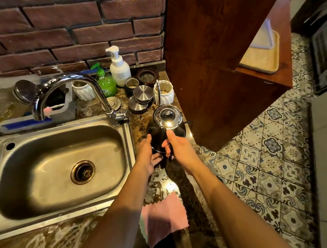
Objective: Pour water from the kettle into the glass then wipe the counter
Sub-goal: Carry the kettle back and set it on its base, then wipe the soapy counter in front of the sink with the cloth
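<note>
The kettle (pixel 167 118) has a black body, a shiny steel lid and a thin gooseneck spout, and it stands on the marble counter (pixel 185 182) right of the sink. My right hand (pixel 177 149) is closed round its handle, thumb pointing at the lid. My left hand (pixel 146 154) lies against the kettle's left side, fingers apart, holding nothing that I can see. A clear glass (pixel 85 108) stands behind the sink by the tap, well left of the kettle. A pink cloth (pixel 164 219) lies on the counter's front edge between my forearms.
A steel sink (pixel 27 197) with a curved tap (pixel 61 83) fills the left. Soap bottles (pixel 118 68), small jars, steel lids (pixel 142 93) and a white ribbed cup (pixel 165 92) crowd the counter behind the kettle. A wooden cabinet (pixel 222 60) stands close on the right, with tiled floor below.
</note>
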`<state>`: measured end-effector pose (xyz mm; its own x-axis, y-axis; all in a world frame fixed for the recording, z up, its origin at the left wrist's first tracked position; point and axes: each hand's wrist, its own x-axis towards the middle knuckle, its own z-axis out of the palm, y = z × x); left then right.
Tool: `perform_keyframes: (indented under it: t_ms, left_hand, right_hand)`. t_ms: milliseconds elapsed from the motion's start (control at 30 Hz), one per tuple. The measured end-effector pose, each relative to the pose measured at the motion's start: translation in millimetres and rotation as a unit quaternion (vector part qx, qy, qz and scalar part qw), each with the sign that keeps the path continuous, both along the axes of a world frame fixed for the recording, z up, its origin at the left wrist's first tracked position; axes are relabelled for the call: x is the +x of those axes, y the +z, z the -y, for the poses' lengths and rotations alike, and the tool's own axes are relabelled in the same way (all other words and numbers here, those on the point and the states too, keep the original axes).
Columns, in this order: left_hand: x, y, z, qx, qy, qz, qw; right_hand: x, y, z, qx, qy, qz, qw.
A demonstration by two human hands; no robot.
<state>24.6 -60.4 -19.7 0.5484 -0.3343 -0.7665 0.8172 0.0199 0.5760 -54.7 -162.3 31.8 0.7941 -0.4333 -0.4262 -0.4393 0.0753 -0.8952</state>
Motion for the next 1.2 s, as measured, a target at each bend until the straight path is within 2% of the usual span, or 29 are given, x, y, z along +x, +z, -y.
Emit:
perform_keyframes:
  t_ms: [133, 200, 267, 300, 400, 467, 533, 633, 667, 800, 867, 967, 1067, 1133, 1200]
  left_hand:
    - [-19.4, 1.6, -18.2, 0.089, -0.064, 0.087, 0.99]
    - [-39.4, -1.9, -37.2, 0.148, -0.126, 0.158, 0.968]
    - [-65.6, -9.4, -60.7, 0.225, -0.22, 0.23, 0.921]
    - [-79.5, -14.0, -72.7, 0.266, -0.272, 0.262, 0.887]
    - [-117.5, -22.0, -100.8, 0.347, -0.388, 0.334, 0.785]
    - [-138.5, -25.0, -114.1, 0.379, -0.441, 0.37, 0.725]
    - [-160.3, -26.2, -123.9, 0.403, -0.457, 0.372, 0.7]
    - [-181.1, -27.6, -133.6, 0.415, -0.449, 0.366, 0.702]
    - [-189.4, -25.1, -137.0, 0.406, -0.435, 0.364, 0.717]
    - [-213.6, -8.8, -154.1, 0.324, -0.343, 0.344, 0.812]
    - [-223.2, 6.8, -164.6, 0.278, -0.328, 0.351, 0.832]
    - [-233.5, 36.3, -176.9, 0.214, -0.35, 0.386, 0.826]
    - [-244.0, 62.5, -184.2, 0.194, -0.385, 0.415, 0.801]
    - [-249.8, 76.3, -186.9, 0.196, -0.418, 0.431, 0.775]
    - [-254.8, 89.1, -191.6, 0.194, -0.438, 0.435, 0.763]
  right_hand:
    - [-15.5, -2.5, -4.2, -0.077, -0.035, 0.001, 0.996]
    - [-37.0, -13.0, -13.7, -0.138, -0.092, 0.031, 0.986]
    - [-64.5, -33.1, -22.9, -0.179, -0.122, 0.01, 0.976]
    - [-79.8, -44.7, -26.4, -0.187, -0.1, -0.021, 0.977]
    - [-122.8, -79.6, -35.8, -0.225, 0.086, -0.167, 0.956]
    - [-145.7, -92.9, -47.4, -0.233, 0.152, -0.209, 0.937]
    - [-164.4, -99.7, -60.9, -0.204, 0.16, -0.222, 0.94]
    - [-182.1, -106.1, -73.8, -0.2, 0.177, -0.226, 0.937]
    - [-189.9, -104.9, -75.6, -0.199, 0.18, -0.21, 0.94]
    - [-213.0, -92.2, -72.7, -0.123, 0.159, -0.149, 0.968]
    - [-220.6, -82.0, -70.9, -0.097, 0.164, -0.12, 0.974]
    - [-226.8, -53.8, -69.4, -0.089, 0.253, -0.032, 0.963]
    - [-223.9, -23.6, -76.2, -0.164, 0.386, 0.041, 0.907]
    - [-218.8, -3.7, -88.1, -0.204, 0.454, 0.056, 0.865]
    - [-213.9, 11.5, -101.5, -0.206, 0.493, 0.05, 0.844]
